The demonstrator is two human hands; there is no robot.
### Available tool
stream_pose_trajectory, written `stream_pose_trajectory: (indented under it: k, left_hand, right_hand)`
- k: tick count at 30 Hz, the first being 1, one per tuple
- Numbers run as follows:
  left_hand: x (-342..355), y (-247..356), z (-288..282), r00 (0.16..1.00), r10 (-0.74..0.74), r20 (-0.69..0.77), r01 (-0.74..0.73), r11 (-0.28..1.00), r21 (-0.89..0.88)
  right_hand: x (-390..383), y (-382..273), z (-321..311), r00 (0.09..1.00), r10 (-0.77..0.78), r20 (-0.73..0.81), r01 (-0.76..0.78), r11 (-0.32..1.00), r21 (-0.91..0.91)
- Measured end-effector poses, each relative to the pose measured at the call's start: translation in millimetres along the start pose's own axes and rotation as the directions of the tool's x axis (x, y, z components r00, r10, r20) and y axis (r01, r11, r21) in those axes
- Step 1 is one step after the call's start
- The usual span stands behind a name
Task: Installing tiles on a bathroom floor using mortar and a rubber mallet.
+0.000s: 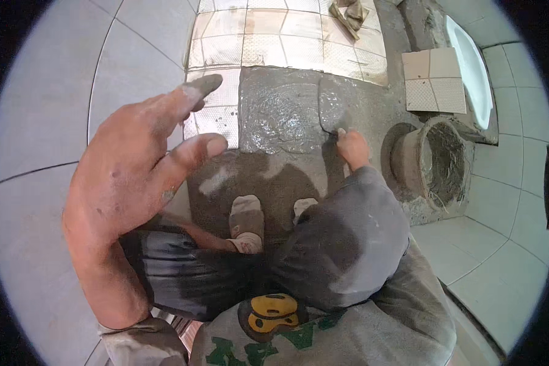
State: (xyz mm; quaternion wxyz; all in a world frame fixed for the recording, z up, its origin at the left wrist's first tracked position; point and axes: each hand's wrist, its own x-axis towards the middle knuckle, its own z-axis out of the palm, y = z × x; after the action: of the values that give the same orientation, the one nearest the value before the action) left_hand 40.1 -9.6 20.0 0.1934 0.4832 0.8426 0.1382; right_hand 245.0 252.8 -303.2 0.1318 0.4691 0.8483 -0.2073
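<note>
My left hand (128, 161) is raised close to the camera at the left, its thumb and fingers apart with nothing between them. Grey mortar coats a fingertip. Farther down and to the right, my right hand (352, 148) is closed on the handle of a trowel (332, 104). The trowel's wet, mortar-smeared blade lies against the right part of a wet grey mortar bed (277, 110); its outline is hard to make out. Left of the bed, a textured white tile (226, 116) lies on the floor, partly behind my left hand.
Laid patterned tiles (280, 46) border the bed's far side, with a dirty angular object (349, 17) on them. At the right stand a mortar-filled bucket (442, 161), a patterned tile (434, 82) and a white ceramic basin (470, 70). My feet (247, 213) are just below the bed.
</note>
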Motion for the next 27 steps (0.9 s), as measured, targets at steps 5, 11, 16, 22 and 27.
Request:
stream_pose_trajectory:
  k: [5, 11, 16, 22, 27]
  left_hand:
    - [-6, -24, 20, 0.926, 0.291, -0.24, -0.275, 0.957, 0.096]
    - [-8, -32, 21, 0.856, 0.429, -0.289, -0.351, 0.892, 0.285]
    - [-13, -26, 12, 0.835, 0.473, -0.281, -0.383, 0.866, 0.321]
    - [-12, -28, 20, 0.812, 0.517, -0.271, -0.417, 0.839, 0.351]
    - [-8, -14, 12, 0.974, 0.097, -0.203, -0.089, 0.995, 0.046]
  right_hand:
    - [0, 30, 20, 0.998, -0.009, 0.064, 0.004, 0.997, 0.074]
    - [-40, 41, 23, 0.946, -0.201, 0.253, 0.216, 0.976, -0.034]
    - [-59, 80, 43, 0.985, -0.16, 0.063, 0.168, 0.974, -0.154]
    - [-65, 52, 43, 0.965, -0.223, 0.135, 0.245, 0.953, -0.179]
    - [-79, -8, 16, 0.901, -0.368, 0.232, 0.393, 0.917, -0.071]
